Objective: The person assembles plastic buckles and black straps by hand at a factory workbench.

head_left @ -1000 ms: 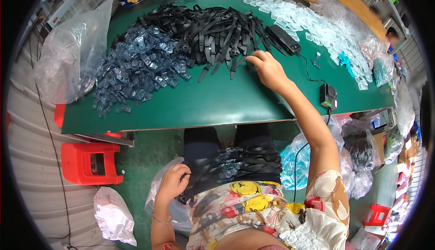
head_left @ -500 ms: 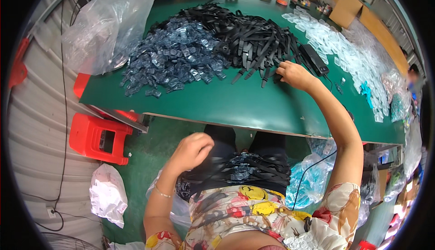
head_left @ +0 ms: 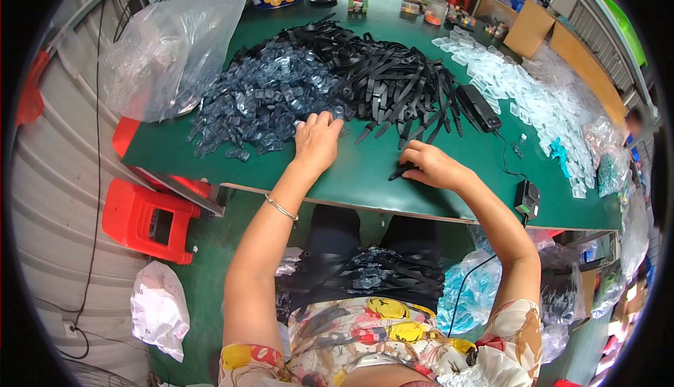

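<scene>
Evidently, the green worktop (head_left: pixel 358 166) stood near a ribbed wall (head_left: pixel 53 204); the right hand (head_left: pixel 437 168) pinched a black piece (head_left: pixel 399 172); the left hand (head_left: pixel 318 141), grip indeterminable, was at blue-grey clips (head_left: pixel 270 85).

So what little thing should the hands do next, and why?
Probably the left hand should pinch one piece from the heap of see-through blue-grey plastic pieces, because that hand is at the heap's near edge, while the right hand holds a thin black strap. Whether the left fingers have a piece yet is hard to see.
</scene>
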The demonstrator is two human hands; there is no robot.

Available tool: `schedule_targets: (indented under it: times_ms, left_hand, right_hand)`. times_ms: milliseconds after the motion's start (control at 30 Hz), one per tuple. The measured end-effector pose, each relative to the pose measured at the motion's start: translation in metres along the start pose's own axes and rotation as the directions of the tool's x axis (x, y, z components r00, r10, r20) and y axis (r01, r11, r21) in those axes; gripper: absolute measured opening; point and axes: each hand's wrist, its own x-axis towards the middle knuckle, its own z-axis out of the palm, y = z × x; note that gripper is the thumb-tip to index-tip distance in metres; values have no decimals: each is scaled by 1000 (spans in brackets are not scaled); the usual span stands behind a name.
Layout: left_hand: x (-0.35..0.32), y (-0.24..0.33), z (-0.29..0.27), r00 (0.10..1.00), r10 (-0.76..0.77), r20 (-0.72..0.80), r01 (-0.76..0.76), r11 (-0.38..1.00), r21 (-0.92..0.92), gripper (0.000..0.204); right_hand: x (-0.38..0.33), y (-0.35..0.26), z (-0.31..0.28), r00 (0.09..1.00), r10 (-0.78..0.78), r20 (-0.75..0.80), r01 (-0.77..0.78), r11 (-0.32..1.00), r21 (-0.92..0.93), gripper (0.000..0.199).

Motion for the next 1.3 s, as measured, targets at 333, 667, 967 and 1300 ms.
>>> schedule_targets:
  times_ms: [333,667,967,1300]
  left_hand:
    - [3,13,2,993,99,-62,-98,995,13,9]
    - [-53,68,-40,764,-342,548,483,-261,-836,25]
    - [-88,115,-73,754,-232,614,400,-579,-710,26]
    - [-102,121,-87,771,-217,599,364,-622,-694,30]
  right_hand:
    - [0,-13,11,967,-196,-162,144,946,-289,26]
    - [-17,-57,32,873,369,-319,-55,724,688,23]
    - [-27,-107,52,847,254,-466,63,824,564,23]
    - [-35,-124,60,847,164,-505,89,894,438,27]
